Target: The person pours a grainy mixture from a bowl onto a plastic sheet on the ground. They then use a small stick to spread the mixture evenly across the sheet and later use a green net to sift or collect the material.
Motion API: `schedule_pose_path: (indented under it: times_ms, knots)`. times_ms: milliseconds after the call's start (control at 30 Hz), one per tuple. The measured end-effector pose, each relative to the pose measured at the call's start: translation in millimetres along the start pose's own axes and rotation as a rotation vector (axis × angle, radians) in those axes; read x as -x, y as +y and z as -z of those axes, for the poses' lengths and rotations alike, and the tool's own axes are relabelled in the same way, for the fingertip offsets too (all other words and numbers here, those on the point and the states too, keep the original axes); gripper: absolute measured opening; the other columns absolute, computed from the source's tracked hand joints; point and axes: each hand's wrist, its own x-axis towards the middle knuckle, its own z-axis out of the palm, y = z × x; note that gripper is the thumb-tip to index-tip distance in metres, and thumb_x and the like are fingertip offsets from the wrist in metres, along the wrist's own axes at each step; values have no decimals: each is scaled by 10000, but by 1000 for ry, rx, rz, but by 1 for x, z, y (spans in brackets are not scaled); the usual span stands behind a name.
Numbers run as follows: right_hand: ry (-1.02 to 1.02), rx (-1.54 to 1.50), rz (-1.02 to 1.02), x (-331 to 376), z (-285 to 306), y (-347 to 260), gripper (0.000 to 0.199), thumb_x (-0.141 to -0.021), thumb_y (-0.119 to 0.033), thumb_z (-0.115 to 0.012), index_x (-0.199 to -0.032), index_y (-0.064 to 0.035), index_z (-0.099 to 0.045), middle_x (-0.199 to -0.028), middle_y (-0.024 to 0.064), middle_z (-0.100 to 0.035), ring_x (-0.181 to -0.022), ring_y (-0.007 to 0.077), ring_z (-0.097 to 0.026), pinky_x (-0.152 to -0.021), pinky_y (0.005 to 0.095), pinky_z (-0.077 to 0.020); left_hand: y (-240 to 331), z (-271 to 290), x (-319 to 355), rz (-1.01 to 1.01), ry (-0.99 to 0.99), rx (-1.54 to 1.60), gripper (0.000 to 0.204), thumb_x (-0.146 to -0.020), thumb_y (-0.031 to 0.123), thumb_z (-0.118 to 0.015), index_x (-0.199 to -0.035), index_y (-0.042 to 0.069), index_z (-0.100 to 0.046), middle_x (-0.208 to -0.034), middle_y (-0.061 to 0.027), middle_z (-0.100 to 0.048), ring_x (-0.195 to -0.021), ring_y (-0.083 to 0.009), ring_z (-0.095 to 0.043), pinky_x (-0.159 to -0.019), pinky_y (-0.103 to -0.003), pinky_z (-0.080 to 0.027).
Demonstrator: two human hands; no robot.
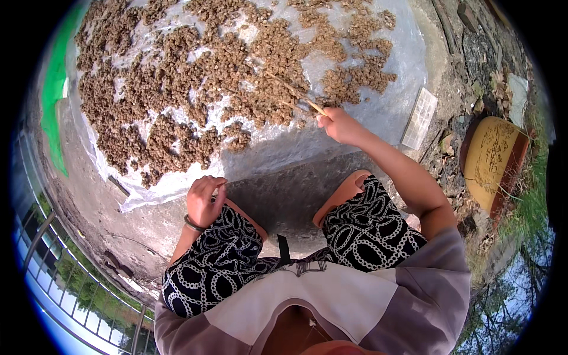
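Note:
My right hand (341, 126) is closed round the near end of a thin wooden stick (299, 94). The stick slants away to the left, its far end among small brown clumps (266, 50). Below it is a shorter pale line; I cannot tell whether that is a second stick. The clumps lie in uneven patches on a clear plastic sheet (284, 151), which shows through between them. My left hand (205, 195), a dark band round its wrist, is by my left knee near the sheet's front edge. Its fingers are loosely bent, apart from the thumb, and hold nothing visible.
Grey concrete (266, 201) lies under the sheet. At the right are a pale gridded panel (420, 118), stony ground and a yellow-and-brown rounded pot (494, 160). Green material (55, 94) runs along the left side. A metal railing (65, 287) stands at the lower left.

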Motion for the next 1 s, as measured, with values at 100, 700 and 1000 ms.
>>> schedule_pose_path:
  times_ms: [100,700,1000]
  knots:
    - [91,-129,-45,33,-15,46,336,-1074,-311,-497,-976,-15,-622,-727,110,-625,-662,274,-608,-658,438,-476,-6,3,9,57,8,-1,125,-848,19,-714,-969,44,-738,-947,-118,-756,-897,-327,-707,-853,-419,-555]
    - [-23,225,67,40,-47,23,331,-1078,-306,-477,-1021,6,-570,-782,232,-620,-781,425,-644,-716,537,-471,-6,-2,8,-6,12,43,117,-826,22,-721,-942,39,-713,-838,-102,-715,-776,-297,-686,-731,-396,-539]
    - [42,158,133,60,-19,-8,311,-1078,-311,-496,-1027,-8,-547,-736,218,-622,-727,455,-634,-692,557,-479,-3,-14,-3,-10,-46,94,90,-847,-2,-696,-932,18,-719,-843,-125,-716,-787,-305,-684,-733,-394,-522]
